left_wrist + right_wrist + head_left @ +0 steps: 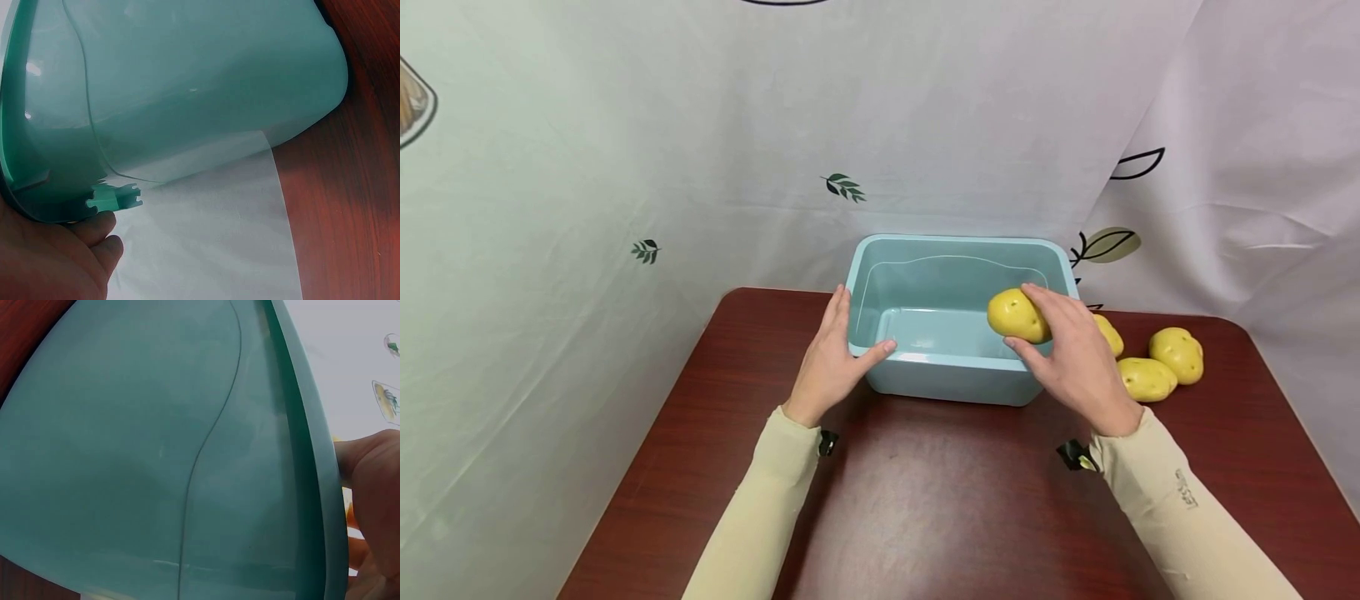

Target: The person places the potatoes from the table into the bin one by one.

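My right hand (pixel 1078 354) holds a yellow potato (pixel 1017 315) between thumb and fingers, over the right part of a light blue plastic bin (pixel 951 379). Below the potato, the bin's inside shows bare. My left hand (pixel 831 367) rests at the bin's front left corner, fingers straight along the outer left side and thumb across the front rim. In the left wrist view, its fingertips (pixel 107 247) are right at the rim beside a small bracket. The right wrist view shows the bin's front wall (pixel 125 437), with the right hand (pixel 378 494) beyond the rim.
Right of the bin lie several more potatoes: one (pixel 1107 335) partly behind the right hand, one (pixel 1147 380) nearer the front, another (pixel 1177 354) farther right. The dark red wooden table (pixel 925 500) meets a white leaf-print cloth (pixel 775 167) behind and at the sides.
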Demonstrator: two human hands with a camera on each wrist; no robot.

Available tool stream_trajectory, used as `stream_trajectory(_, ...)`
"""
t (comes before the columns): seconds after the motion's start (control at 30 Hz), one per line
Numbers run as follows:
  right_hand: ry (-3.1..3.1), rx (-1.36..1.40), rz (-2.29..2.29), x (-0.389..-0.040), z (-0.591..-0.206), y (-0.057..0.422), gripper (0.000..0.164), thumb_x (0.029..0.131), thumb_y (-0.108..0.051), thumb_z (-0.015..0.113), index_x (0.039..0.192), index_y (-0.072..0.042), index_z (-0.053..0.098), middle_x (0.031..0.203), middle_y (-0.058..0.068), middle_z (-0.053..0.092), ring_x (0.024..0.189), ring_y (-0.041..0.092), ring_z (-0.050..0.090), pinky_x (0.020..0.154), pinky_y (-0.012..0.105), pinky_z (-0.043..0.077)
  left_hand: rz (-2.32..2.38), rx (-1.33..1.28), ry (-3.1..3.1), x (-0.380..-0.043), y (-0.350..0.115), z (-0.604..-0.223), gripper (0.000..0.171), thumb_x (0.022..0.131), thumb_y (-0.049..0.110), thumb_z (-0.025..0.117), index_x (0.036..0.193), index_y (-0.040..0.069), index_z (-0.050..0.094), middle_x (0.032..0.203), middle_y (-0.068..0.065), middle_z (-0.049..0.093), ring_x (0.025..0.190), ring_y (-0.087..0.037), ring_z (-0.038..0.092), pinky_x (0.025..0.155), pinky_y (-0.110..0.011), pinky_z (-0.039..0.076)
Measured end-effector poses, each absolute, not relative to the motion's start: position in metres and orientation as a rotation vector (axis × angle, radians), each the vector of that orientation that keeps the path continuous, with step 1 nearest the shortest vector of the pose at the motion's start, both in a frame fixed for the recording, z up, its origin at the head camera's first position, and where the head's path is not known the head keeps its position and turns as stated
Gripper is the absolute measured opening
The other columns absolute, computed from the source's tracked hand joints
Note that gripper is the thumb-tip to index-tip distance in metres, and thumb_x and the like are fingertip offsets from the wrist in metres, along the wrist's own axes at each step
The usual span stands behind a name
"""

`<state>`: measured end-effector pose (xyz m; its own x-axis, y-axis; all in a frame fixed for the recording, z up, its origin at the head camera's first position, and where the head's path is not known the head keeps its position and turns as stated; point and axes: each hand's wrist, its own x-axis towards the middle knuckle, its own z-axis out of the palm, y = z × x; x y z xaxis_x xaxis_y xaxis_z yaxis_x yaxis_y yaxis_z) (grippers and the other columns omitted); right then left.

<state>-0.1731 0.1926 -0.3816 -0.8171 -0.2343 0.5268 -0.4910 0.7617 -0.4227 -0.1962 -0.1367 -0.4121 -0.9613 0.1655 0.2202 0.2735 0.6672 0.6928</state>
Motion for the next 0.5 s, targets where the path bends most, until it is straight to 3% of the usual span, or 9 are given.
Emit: stream_trajectory(0.5, -2.558, 0.521, 0.790, -0.1749, -0.3849, 0.1941, 0.068, 0.084, -0.017, 0.082, 0.143, 0.000, 0.052, 0.138, 0.022, 0.057, 0.123, 0.043, 0.051, 0.104, 0.058, 0.036, -1.163, -0.365, -2.737, -0.1968, -0.1356, -0.4124, 0.110, 0.086, 0.072, 0.061, 0.162, 0.010, 0.012, 0.168, 0.003, 0.006, 0.152, -0.019, 0.020, 0.115, -0.050, 0.031)
